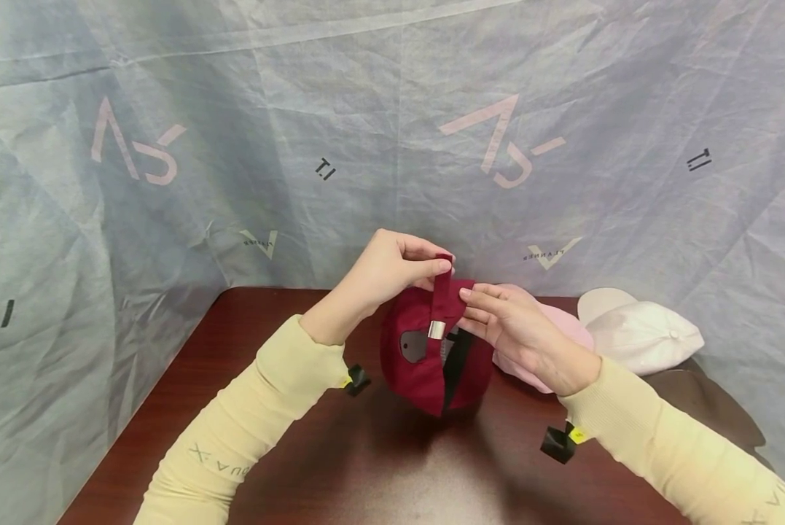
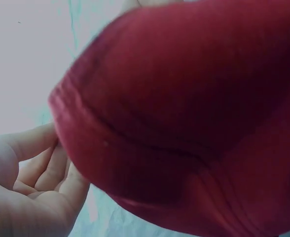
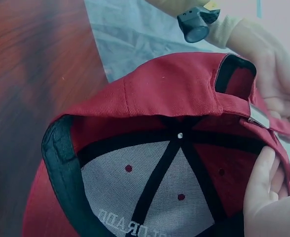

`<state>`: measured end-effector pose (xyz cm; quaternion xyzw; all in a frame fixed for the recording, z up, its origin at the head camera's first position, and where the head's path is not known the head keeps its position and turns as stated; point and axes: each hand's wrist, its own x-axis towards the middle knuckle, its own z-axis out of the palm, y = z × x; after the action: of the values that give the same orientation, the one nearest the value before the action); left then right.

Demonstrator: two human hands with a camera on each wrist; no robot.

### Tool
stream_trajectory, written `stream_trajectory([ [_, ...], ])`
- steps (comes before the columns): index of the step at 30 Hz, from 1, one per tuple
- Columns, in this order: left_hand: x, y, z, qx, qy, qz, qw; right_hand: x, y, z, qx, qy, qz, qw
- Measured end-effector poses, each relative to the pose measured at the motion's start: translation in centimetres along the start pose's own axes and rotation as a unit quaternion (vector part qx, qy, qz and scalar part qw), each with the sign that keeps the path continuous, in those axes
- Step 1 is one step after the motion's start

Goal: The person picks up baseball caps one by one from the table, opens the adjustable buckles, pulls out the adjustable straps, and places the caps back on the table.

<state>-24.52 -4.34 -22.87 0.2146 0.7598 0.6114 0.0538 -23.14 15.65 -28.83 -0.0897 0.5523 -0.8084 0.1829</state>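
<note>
A dark red baseball cap (image 1: 408, 383) is held up above the table, its back opening and adjustable strap (image 1: 441, 295) towards me. My left hand (image 1: 388, 270) pinches the strap's loose end between thumb and fingers and holds it upright above the silver buckle (image 1: 436, 329). On the cap's right, my right hand (image 1: 520, 328) grips the edge beside the strap, thumb on one face and fingers on the other. The right wrist view shows the cap's inside, with grey panels (image 3: 120, 173) and black seam tape (image 3: 157, 185). Red cloth (image 2: 150, 98) fills most of the left wrist view.
Behind my right hand lie a pink cap (image 1: 565, 324), a white cap (image 1: 648, 335) and a dark brown cap (image 1: 703, 401) at the table's right. The brown wooden table (image 1: 340, 467) meets a grey printed cloth (image 1: 379, 146) at its back edge.
</note>
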Motion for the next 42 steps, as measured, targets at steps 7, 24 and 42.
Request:
stream_trajectory([
  [7, -0.8, 0.7, 0.4, 0.021, -0.003, -0.008, 0.9997, 0.3, 0.3, -0.3, -0.011, -0.002, 0.001, 1.0],
  [24, -2.4, 1.7, 1.4, 0.101, -0.029, 0.035, 0.9939, 1.1, 0.7, -0.7, -0.027, 0.014, 0.006, 1.0],
  [42, -3.6, 2.1, 2.0, 0.105, -0.033, 0.034, 0.9933, 1.1, 1.0, -1.1, -0.034, 0.023, -0.002, 0.999],
])
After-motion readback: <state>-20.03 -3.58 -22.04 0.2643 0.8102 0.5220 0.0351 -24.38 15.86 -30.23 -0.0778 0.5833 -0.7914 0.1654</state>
